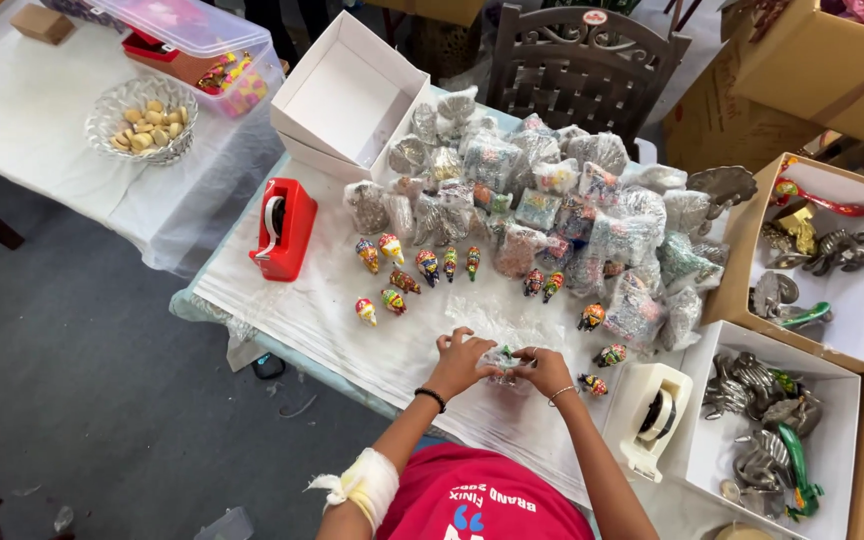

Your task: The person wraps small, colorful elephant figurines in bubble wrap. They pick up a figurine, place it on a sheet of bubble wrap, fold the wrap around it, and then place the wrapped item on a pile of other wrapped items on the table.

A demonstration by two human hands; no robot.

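Note:
My left hand and my right hand meet over a small clear plastic bag with a little painted figurine inside, both pinching it just above the white table cover. Several loose painted figurines lie in rows beyond my hands. Behind them is a heap of bagged figurines. A black band circles my left wrist, and white bandage wraps that forearm.
A red tape dispenser stands at the left, a white tape dispenser at the right. An empty white box sits at the back. Boxes of metal figurines line the right. A bowl of shells and a dark chair lie beyond.

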